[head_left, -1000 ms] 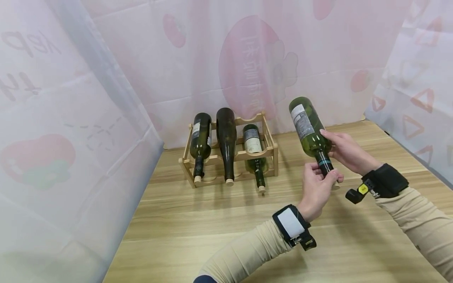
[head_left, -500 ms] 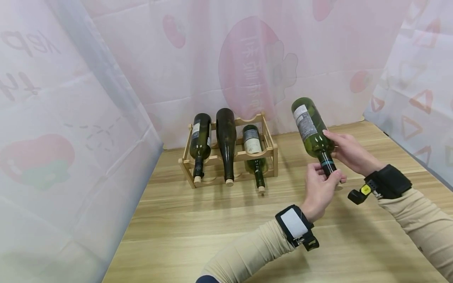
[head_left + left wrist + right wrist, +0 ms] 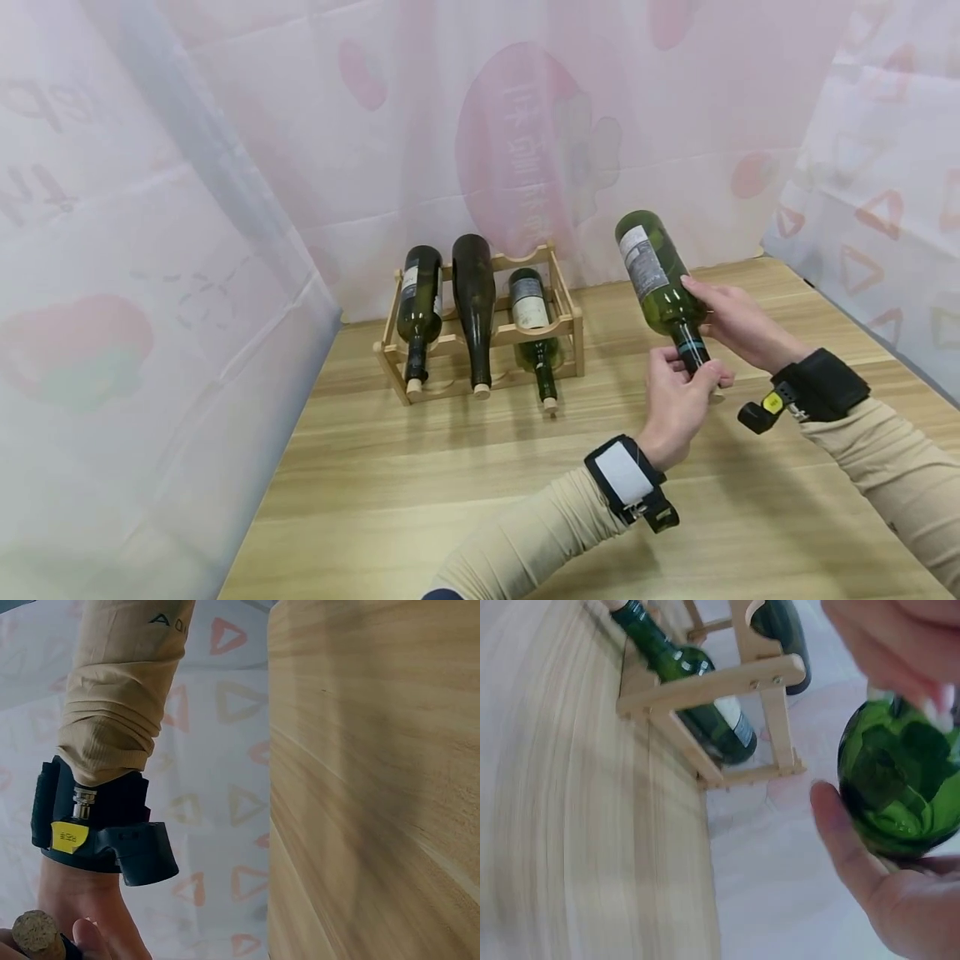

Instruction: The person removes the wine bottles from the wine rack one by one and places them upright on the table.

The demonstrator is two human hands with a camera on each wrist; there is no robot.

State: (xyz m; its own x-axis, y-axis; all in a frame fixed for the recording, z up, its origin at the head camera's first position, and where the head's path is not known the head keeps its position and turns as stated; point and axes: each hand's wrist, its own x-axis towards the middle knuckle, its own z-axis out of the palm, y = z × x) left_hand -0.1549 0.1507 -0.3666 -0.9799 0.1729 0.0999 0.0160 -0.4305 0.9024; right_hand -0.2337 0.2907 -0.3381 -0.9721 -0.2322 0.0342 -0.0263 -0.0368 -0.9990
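Observation:
A green wine bottle point(image 3: 651, 271) with a grey-and-white label is held tilted above the table, its corked neck pointing down toward the person. My left hand point(image 3: 675, 408) pinches the dark neck near the cork point(image 3: 37, 934). Around the lower body and shoulder curls my right hand point(image 3: 738, 321), thumb along the glass; the right wrist view shows that thumb beside the green glass point(image 3: 900, 780). To the left stands a wooden wine rack point(image 3: 517, 335). On its upper level lie a dark labelled bottle point(image 3: 420, 292) and a brown-black bottle point(image 3: 474, 292); a green bottle point(image 3: 529, 304) lies lower at the right.
The wood-grain table point(image 3: 420, 483) carries the rack toward its back. Behind it hangs a pale printed curtain point(image 3: 420, 150), with more sheeting close along the left and right sides. Both wrists wear black straps with cameras.
The bottle and both hands shift very slightly right, then stay nearly still. The head view tilts a little, so the rack and curtain appear slightly lower and further left. Both grips stay the same.

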